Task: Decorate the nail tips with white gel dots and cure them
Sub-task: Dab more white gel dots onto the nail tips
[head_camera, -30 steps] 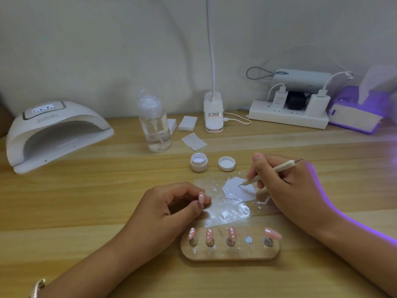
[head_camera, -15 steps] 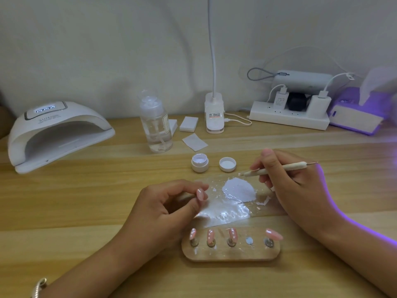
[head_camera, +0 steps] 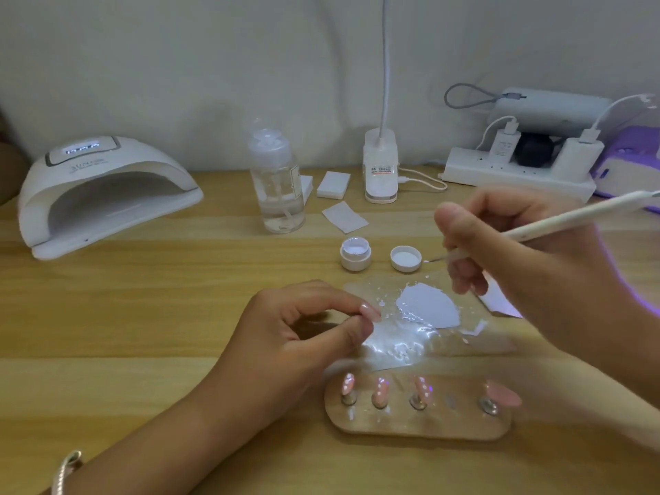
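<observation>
Head view: right hand (head_camera: 518, 244) curled round a dotting tool (head_camera: 571, 217), left hand (head_camera: 285, 337) pinched a pink nail tip (head_camera: 369, 310). The small tip could have slipped under the tool, smearing wet gel.

Left hand (head_camera: 296, 339) low, pinch seemingly on nail tip (head_camera: 369, 311); right hand (head_camera: 528, 255) aloft around stylus (head_camera: 571, 220).

Found bare table (head_camera: 143, 316) open between curing lamp (head_camera: 103, 187) and left hand (head_camera: 285, 348); saw jar (head_camera: 354, 253) and lid (head_camera: 406, 258) standing just apart behind smeared film (head_camera: 403, 346); noted nail stand (head_camera: 418, 425) blocking the near side, pump bottle (head_camera: 276, 187) upright farther back.
</observation>
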### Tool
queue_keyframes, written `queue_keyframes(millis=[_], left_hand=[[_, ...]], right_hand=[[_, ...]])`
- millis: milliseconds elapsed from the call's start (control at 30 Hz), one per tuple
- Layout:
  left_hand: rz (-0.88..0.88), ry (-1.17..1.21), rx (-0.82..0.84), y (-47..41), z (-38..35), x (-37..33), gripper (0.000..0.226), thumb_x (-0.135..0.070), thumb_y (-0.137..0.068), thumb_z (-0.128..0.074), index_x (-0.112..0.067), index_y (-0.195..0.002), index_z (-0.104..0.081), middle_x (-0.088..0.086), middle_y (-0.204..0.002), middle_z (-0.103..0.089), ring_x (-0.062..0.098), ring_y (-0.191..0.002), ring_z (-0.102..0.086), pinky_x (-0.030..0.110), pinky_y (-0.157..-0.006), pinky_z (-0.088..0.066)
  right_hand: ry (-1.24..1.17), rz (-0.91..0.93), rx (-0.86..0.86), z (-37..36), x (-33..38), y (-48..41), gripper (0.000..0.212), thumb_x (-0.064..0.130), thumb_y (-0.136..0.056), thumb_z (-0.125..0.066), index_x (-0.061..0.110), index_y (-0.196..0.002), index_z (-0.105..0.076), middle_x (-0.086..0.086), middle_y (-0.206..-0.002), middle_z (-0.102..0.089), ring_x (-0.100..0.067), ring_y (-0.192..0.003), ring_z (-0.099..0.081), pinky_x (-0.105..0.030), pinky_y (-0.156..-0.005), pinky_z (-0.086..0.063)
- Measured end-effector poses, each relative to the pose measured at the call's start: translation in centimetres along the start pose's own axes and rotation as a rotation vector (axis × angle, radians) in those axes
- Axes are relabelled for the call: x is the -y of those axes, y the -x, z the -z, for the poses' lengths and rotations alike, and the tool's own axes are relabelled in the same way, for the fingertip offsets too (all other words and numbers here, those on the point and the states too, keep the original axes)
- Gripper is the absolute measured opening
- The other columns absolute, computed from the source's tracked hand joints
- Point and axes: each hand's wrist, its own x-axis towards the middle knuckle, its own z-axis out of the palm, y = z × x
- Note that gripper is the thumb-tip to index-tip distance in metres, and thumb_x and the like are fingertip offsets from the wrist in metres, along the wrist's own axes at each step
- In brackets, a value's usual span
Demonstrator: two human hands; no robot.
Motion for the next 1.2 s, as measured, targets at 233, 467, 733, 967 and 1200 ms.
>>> queue_keyframes(millis=[233,467,733,967,1200], left_hand=[[-0.062,0.017,-0.024,0.1,0.0,0.1,0.008,-0.018,-0.082,-0.074,-0.017,-0.086,-0.081,-0.002,-0.083,-0.076,0.014,-0.077,-0.069,0.019,-0.071,-0.050],[-0.084,0.009,-0.035,0.1,-0.1,0.0,0.013,-0.016,-0.085,-0.071,-0.012,-0.093,-0.080,0.004,-0.091,-0.076,0.023,-0.088,-0.071,0.038,-0.077,-0.055],[-0.119,0.008,0.010,0.2,0.1,0.2,0.012,-0.006,-0.088,-0.069,-0.007,-0.095,-0.078,0.002,-0.095,-0.076,0.022,-0.095,-0.071,0.035,-0.081,-0.057],[-0.160,0.001,0.029,0.1,0.1,-0.1,0.012,-0.009,-0.090,-0.067,-0.010,-0.094,-0.079,0.000,-0.094,-0.076,0.019,-0.094,-0.071,0.030,-0.084,-0.054],[-0.151,0.006,0.019,0.1,0.1,0.0,0.012,-0.010,-0.089,-0.068,-0.010,-0.094,-0.079,0.002,-0.094,-0.076,0.020,-0.092,-0.071,0.031,-0.083,-0.055]], right_hand=[[-0.081,0.089,0.125,-3.6,0.3,-1.5,0.032,0.021,-0.088,-0.072,0.012,-0.060,-0.059,0.003,-0.046,-0.054,-0.019,-0.039,-0.057,-0.024,-0.040,-0.043],[-0.070,0.052,0.180,-4.3,-0.1,-1.9,0.038,0.020,-0.093,-0.064,0.005,-0.060,-0.055,0.001,-0.046,-0.055,-0.022,-0.039,-0.059,-0.023,-0.041,-0.044],[-0.073,0.047,0.200,-4.7,0.1,-1.4,0.038,0.022,-0.089,-0.062,-0.002,-0.060,-0.056,-0.011,-0.046,-0.058,-0.013,-0.037,-0.058,-0.013,-0.042,-0.042],[-0.090,0.037,0.210,-4.9,0.2,-1.2,0.038,0.021,-0.090,-0.062,-0.003,-0.061,-0.056,-0.008,-0.043,-0.057,-0.014,-0.037,-0.058,-0.017,-0.042,-0.044],[-0.098,0.041,0.216,-4.9,0.0,-1.2,0.038,0.020,-0.091,-0.061,-0.005,-0.063,-0.056,-0.010,-0.044,-0.057,-0.014,-0.037,-0.058,-0.016,-0.043,-0.043]])
